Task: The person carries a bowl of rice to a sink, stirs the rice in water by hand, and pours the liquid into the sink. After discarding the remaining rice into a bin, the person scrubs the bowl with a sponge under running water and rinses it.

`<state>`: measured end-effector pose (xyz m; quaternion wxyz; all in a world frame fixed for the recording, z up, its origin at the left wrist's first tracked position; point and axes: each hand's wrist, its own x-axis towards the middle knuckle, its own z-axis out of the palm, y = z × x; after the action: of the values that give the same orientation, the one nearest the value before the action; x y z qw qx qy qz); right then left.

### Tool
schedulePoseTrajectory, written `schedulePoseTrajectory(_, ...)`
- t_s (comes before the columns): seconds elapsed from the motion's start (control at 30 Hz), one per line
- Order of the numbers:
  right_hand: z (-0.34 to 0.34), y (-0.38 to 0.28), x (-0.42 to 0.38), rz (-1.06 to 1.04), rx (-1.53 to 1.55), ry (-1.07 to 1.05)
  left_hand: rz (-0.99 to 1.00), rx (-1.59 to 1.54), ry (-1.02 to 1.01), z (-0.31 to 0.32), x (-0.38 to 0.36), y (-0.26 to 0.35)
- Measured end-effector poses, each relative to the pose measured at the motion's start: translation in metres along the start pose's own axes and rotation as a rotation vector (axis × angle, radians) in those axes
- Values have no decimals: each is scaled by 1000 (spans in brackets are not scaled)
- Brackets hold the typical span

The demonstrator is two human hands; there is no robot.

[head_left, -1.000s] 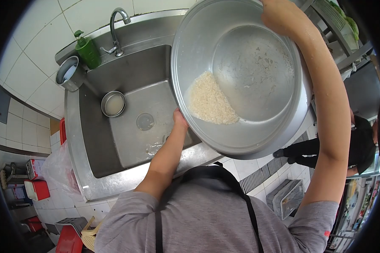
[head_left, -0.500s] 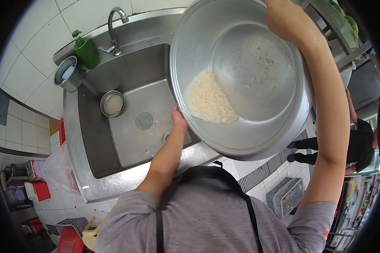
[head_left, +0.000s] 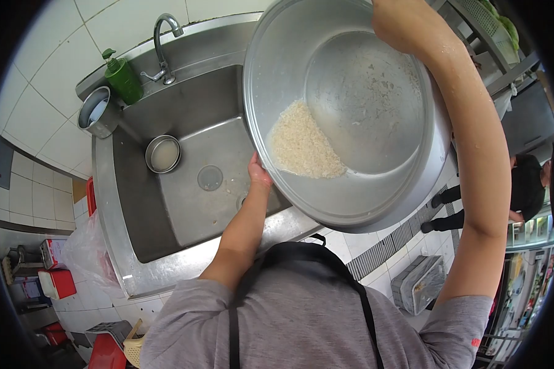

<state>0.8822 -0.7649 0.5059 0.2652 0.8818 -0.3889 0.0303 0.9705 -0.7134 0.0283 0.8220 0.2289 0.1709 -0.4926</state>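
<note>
One sink [head_left: 135,203], one big metal basin [head_left: 351,203] tilted above it with wet rice [head_left: 301,144] heaped at its low side. Left hand [head_left: 258,172] grips the lower rim, right hand [head_left: 406,24] the upper. One small bowl [head_left: 163,154] of cloudy water sits in the sink.

Big basin [head_left: 351,203], tilted, fills upper centre and right of frame, overhanging the right part of the sink [head_left: 184,203]. Left hand [head_left: 258,169] at its lower left rim blocks that edge. Sink floor at centre left open except small bowl [head_left: 164,154] near the left wall. Tap [head_left: 163,46], soap bottle [head_left: 121,77] and cup [head_left: 96,111] crowd the upper left rim. Front rim at lower left bare.
</note>
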Motion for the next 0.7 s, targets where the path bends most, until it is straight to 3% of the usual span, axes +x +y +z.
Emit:
schedulePoseTrajectory(0.27, -7, -8, -9, -53, -15, 70, -13, -38, 20, 11, -8, 2)
schedulePoseTrajectory(0.7, -5, -7, 3, 3, 7, -37, -34, -23, 30, 11, -6, 2)
